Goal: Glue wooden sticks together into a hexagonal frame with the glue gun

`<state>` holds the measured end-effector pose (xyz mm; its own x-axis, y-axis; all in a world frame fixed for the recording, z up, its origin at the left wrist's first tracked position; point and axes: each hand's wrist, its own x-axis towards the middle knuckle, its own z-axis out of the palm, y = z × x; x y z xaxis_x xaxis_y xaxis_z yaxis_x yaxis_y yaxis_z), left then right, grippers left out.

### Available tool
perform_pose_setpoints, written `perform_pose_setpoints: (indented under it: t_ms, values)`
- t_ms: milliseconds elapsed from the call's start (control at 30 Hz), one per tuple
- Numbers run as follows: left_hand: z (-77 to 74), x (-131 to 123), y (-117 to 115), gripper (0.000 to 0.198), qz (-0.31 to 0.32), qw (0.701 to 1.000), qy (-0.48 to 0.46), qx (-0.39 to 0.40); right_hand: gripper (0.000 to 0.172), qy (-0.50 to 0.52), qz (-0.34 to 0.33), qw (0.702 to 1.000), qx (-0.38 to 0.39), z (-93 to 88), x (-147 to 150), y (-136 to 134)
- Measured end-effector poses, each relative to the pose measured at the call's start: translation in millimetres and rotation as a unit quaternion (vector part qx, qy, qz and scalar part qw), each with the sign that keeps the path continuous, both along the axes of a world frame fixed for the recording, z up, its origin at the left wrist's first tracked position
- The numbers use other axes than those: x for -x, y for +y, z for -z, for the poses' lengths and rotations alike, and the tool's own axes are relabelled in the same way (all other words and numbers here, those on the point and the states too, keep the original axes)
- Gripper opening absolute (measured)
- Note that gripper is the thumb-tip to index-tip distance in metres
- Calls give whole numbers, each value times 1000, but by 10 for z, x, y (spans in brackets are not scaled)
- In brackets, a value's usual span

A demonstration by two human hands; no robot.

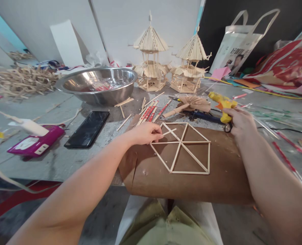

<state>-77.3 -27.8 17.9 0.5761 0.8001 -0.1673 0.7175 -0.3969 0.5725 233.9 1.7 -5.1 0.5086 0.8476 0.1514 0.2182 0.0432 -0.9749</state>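
A hexagonal frame of pale wooden sticks, with spokes meeting in its middle, lies flat on brown paper. At its left corner my left hand pinches a short wooden stick, whose free end points over the upper left part of the frame. To the right of the frame, my right hand is wrapped around a yellow hot glue gun with its nozzle pointing left, raised above the table. Behind the frame are loose wooden sticks, some in red printed wrappers.
Two stick pagodas stand at the back beside a steel basin. On the left are a black phone, a magenta power strip with cables, and a heap of sticks. A folded paper fan lies behind the frame.
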Motion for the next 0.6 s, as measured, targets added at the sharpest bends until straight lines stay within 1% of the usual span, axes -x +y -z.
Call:
perform_pose_setpoints:
  t_ms: [67, 100, 133, 167, 233, 300, 367, 433, 500, 600]
  values:
    - [1, -1, -5, 20, 2, 1000, -11, 30, 14, 59, 11, 998, -10, -40, 39, -22]
    - [0, -1, -7, 21, 0, 999, -16, 42, 14, 88, 5, 996, -16, -64, 61, -43]
    - [-2, -1, -9, 21, -4, 999, -22, 50, 15, 116, -16, 993, -26, -90, 86, -70]
    - [-4, 0, -8, 22, -13, 998, -26, 50, 16, 140, -52, 988, -34, -117, 112, -102]
    - [-7, 6, 3, 24, -43, 999, -29, 15, 15, 162, -134, 977, -46, -164, 167, -177]
    - [-8, 17, 22, 27, -82, 995, -29, -47, 16, 149, -208, 966, -47, -196, 229, -262]
    - [-9, 28, 43, 29, -119, 988, -32, -92, 22, 111, -280, 953, -42, -208, 300, -349]
    - [-9, 34, 56, 30, -143, 984, -45, -98, 24, 71, -350, 934, -16, -202, 379, -426]
    - [-6, 35, 62, 30, -159, 982, -53, -89, 25, 28, -404, 914, 33, -186, 463, -485]
    - [14, 33, 70, 29, -164, 982, -52, -74, 28, -52, -456, 881, 114, -159, 586, -535]
